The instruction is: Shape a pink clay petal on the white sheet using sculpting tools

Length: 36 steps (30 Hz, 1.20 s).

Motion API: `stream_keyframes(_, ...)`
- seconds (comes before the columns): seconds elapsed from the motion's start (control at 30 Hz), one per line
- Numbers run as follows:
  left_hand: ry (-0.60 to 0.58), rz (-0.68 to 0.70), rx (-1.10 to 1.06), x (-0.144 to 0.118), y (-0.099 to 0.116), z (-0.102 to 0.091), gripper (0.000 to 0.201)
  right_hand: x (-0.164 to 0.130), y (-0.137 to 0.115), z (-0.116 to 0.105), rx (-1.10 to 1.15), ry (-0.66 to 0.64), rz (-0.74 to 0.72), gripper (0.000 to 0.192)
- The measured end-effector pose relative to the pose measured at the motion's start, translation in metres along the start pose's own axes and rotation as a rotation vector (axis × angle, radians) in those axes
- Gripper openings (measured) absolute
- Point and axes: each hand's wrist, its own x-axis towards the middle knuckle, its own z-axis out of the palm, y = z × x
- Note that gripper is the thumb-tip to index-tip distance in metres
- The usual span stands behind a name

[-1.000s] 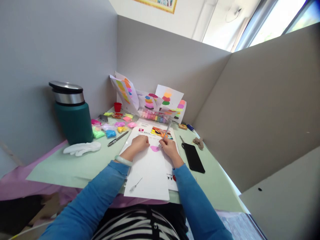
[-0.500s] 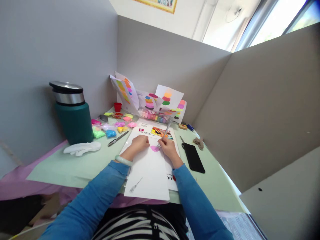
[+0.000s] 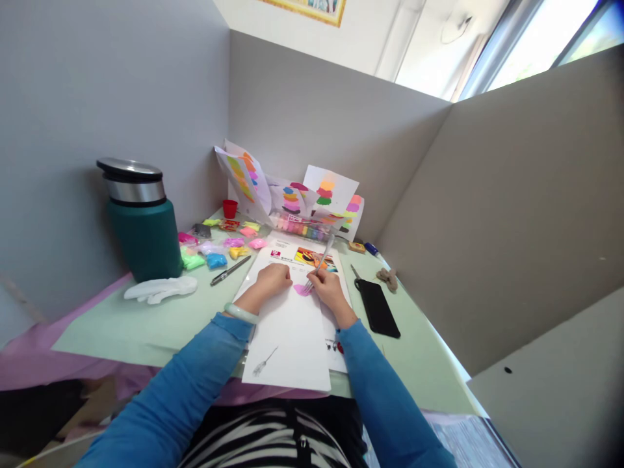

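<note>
Both hands (image 3: 273,281) partly cover the pink clay (image 3: 301,290).

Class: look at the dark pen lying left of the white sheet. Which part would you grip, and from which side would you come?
Grip the pen around mid-barrel, pinching across its width from above. It lies flat and slanted on the green mat with bare mat on both sides, probably the easiest hold; the left hand is nearest.

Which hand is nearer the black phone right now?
Right. The right hand holds a fork just left of the black phone; the left hand rests farther left on the paper.
</note>
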Motion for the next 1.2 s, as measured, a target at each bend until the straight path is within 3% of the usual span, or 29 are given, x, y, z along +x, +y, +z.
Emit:
stream_keyframes(0.13, 0.008, -0.001, 0.007, -0.001, 0.001, 0.000, 0.022, 0.000, -0.001, 0.002, -0.011, -0.053, -0.029, 0.019)
stream_keyframes(0.37, -0.001, -0.002, 0.006, -0.001, 0.001, -0.002, 0.020, 0.002, 0.003, -0.001, -0.153, 0.087, 0.069, 0.020)
stream_keyframes(0.53, -0.002, 0.001, 0.012, -0.001, 0.002, -0.001, 0.021, -0.002, -0.004, 0.000, 0.078, -0.048, -0.028, 0.019)
stream_keyframes(0.63, -0.002, -0.003, 0.012, -0.001, 0.002, -0.001, 0.021, -0.002, -0.005, 0.002, 0.079, -0.107, -0.068, 0.019)
stream_keyframes(0.9, -0.007, -0.009, -0.002, -0.002, 0.002, -0.003, 0.021, 0.002, 0.003, 0.000, -0.121, 0.052, 0.059, 0.020)
stream_keyframes(1.07, 0.008, 0.001, 0.004, -0.001, 0.001, -0.001, 0.021, -0.002, -0.005, 0.002, 0.054, -0.044, -0.036, 0.020)
stream_keyframes(1.2, 0.001, 0.000, 0.009, -0.003, 0.003, -0.003, 0.020, -0.003, -0.008, 0.005, 0.019, -0.090, -0.044, 0.020)
